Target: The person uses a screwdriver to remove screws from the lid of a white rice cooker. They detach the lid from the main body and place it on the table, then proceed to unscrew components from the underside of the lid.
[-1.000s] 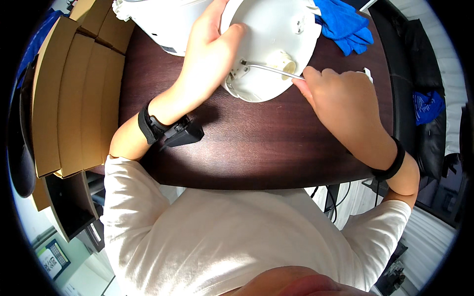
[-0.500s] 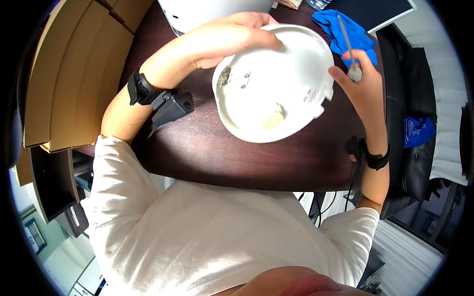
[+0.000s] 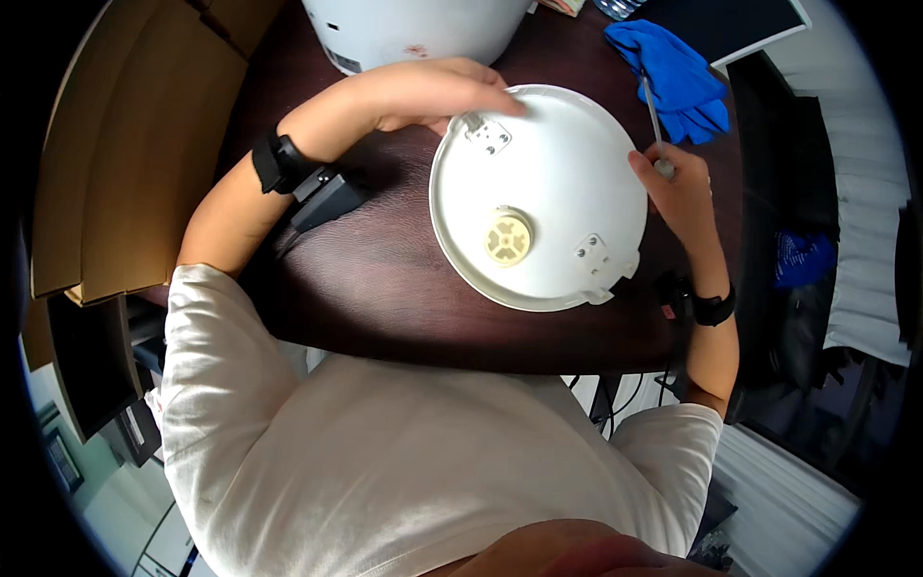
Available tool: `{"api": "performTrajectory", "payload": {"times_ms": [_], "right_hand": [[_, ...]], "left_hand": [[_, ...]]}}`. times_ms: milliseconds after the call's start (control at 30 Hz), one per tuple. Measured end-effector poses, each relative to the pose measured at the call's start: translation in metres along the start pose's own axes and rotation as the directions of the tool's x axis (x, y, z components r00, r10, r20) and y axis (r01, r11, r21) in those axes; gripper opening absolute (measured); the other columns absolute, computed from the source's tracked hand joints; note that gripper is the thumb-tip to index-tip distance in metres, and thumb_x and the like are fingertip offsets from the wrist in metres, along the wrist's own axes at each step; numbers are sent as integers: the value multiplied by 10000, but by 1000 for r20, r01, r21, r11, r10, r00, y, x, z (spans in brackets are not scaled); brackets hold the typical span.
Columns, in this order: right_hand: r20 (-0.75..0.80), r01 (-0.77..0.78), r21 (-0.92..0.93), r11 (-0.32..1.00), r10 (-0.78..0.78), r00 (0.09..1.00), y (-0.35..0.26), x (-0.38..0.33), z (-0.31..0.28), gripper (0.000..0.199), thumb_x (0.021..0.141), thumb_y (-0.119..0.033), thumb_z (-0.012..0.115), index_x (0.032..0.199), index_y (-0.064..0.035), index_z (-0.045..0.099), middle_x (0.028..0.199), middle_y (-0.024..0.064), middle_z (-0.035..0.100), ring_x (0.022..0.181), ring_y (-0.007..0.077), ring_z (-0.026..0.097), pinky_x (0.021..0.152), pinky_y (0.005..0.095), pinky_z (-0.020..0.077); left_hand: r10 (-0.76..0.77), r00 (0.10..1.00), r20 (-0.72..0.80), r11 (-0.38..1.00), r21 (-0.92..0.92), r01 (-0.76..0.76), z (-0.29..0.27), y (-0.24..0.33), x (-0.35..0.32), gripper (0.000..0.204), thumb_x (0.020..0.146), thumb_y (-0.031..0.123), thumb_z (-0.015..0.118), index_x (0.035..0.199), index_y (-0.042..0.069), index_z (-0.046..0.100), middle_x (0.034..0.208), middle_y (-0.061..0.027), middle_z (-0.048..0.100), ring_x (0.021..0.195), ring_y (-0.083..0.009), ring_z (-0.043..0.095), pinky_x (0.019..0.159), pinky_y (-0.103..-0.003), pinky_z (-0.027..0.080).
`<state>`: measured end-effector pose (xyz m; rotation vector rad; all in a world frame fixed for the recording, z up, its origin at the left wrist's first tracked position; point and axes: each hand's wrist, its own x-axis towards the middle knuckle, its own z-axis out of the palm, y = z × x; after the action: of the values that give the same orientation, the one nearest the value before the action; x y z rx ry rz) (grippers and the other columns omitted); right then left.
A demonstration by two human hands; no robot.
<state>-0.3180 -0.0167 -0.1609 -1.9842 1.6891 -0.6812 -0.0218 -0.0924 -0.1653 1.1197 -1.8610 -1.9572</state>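
A round white plastic cover (image 3: 567,173) is tilted up over the table with its inner side toward me. My left hand (image 3: 450,93) grips its far left rim, the thumb lying over the inner face. Two small screwed plates sit on that face: the upper plate (image 3: 490,137) and the lower plate (image 3: 593,254). A cream ribbed round piece (image 3: 507,238) stands near the lower middle. Just right of the cover, my right hand (image 3: 685,190) is closed around a screwdriver (image 3: 653,113), whose shaft points away from me. Most of its handle is hidden in the fingers.
A white rounded appliance (image 3: 413,38) stands behind my left hand. Cardboard boxes (image 3: 125,163) line the left side. A crumpled blue cloth (image 3: 673,77) lies at the far right, beside a dark white-framed panel (image 3: 750,24). A black couch (image 3: 793,221) is beyond the table's right edge.
The cover has come nearer and turned, so its inner face shows more squarely. My right hand has moved left and nearer with the screwdriver, toward the cover's edge.
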Motion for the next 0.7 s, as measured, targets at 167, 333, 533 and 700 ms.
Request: {"api": "performTrajectory", "payload": {"times_ms": [167, 333, 533, 700], "right_hand": [[-61, -169, 103, 980, 175, 983, 31, -19, 4, 259, 868, -204, 652, 712, -8, 584, 482, -6, 467, 400, 58, 412, 382, 232, 291], [51, -296, 193, 935, 292, 955, 27, -29, -3, 270, 903, -270, 625, 803, -27, 565, 503, -8, 472, 408, 53, 413, 386, 220, 296], [100, -147, -35, 989, 150, 984, -18, -40, -28, 227, 945, -249, 547, 904, -28, 522, 566, 60, 499, 498, 120, 480, 487, 276, 346], [195, -77, 18, 997, 72, 978, -54, -36, -24, 188, 946, -200, 523, 906, -17, 544, 600, 135, 542, 516, 257, 536, 508, 337, 374]], "left_hand": [[-62, 997, 39, 997, -49, 64, 7, -1, -3, 586, 840, 261, 635, 1264, -95, 441, 1014, -166, 638, 842, -160, 668, 665, -232, 574], [2, 975, -224, 986, -162, -39, 34, -18, 9, 516, 855, 147, 581, 1299, -56, 412, 1048, -177, 625, 852, -200, 666, 702, -286, 571], [244, 914, -323, 961, -48, -274, 28, -2, -2, 364, 912, 53, 494, 1272, 6, 473, 1025, -79, 627, 874, -111, 623, 769, -241, 505], [477, 743, -470, 859, 69, -508, 35, 14, -15, 356, 914, 72, 487, 1264, 6, 495, 1054, -86, 632, 945, -114, 605, 837, -248, 478]]}}
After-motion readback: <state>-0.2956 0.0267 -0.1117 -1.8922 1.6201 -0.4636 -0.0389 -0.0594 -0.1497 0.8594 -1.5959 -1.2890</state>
